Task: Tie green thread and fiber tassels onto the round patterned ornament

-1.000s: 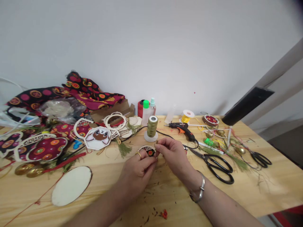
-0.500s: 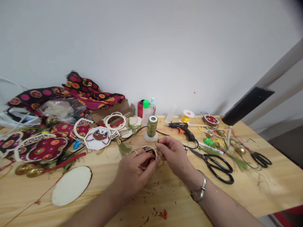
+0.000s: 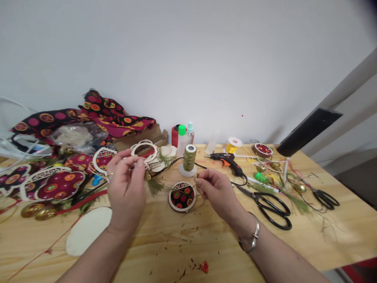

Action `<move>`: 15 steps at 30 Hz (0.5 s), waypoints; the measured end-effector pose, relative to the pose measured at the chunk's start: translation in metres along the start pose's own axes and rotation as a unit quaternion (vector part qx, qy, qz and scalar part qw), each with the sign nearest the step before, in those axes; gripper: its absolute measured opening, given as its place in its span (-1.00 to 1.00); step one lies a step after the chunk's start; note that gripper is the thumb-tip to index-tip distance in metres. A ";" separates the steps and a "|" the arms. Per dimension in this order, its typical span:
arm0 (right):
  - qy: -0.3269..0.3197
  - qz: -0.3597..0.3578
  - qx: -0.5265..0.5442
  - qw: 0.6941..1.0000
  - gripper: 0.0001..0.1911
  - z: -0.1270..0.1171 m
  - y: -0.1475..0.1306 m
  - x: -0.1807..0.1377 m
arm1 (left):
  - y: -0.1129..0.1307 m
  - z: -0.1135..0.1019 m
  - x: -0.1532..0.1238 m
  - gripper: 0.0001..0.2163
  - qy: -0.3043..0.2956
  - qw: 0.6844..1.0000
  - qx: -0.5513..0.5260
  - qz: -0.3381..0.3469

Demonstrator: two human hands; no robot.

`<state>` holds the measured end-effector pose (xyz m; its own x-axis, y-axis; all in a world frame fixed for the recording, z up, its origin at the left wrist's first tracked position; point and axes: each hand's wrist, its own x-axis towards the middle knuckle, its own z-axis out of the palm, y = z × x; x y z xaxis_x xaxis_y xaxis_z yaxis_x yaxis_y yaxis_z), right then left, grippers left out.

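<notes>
- Clearly, the small red-and-orange flower-patterned scrap (image 3: 204, 267) and dark crumbs at bottom centre were litter best kept away from fine work.
- The large black-handled metal scissors (image 3: 272, 210), right of centre, lay apart from the fingers, a sensible clearance.
- The left hand (image 3: 126, 192), left of centre, was raised, fingers loosely bent, thumb near the fingertips; whether it had hold of a strand could not be told. Slow movement would probably have spared any strand a snag.
- The right hand (image 3: 217, 194), just right of centre, had thumb and forefinger pinched together on a thin brownish bit (image 3: 197, 175), perhaps thread, too small to make out. A light, steady grip seemed right.
- Between them, at centre, the round ornament of black floral cloth in a pale wooden rim (image 3: 182, 197) lay flat, touched by neither hand; one fingertip would likely have steadied it.
- Just beyond, the olive-green thread spool with a white base (image 3: 189, 159) stood upright, probably easy to knock over.
- The black glue gun with an orange trigger (image 3: 223, 157) lay beyond the right hand; its nozzle deserved caution.
</notes>
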<state>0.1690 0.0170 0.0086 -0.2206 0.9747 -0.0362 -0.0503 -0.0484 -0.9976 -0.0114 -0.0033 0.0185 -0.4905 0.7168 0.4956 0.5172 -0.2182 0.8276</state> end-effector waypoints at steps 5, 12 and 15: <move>-0.014 -0.020 -0.010 1.000 -0.88 0.004 0.004 -0.003 | 0.005 0.012 -0.025 -0.71 -0.251 0.948 -0.164 -0.104; -0.018 -0.005 -0.001 1.000 -0.90 0.007 0.002 -0.003 | 0.005 0.017 -0.034 -0.63 -0.383 0.890 -0.183 -0.169; -0.015 -0.011 -0.025 1.000 -0.90 0.006 0.005 -0.002 | 0.005 0.016 -0.032 -0.64 -0.383 0.894 -0.159 -0.170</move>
<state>0.1632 0.0133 0.0039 -0.2491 0.9684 -0.0125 -0.0064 -0.0146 -0.9999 0.0180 -0.0170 0.0028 0.1047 0.9942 -0.0243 0.1443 0.0090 0.9895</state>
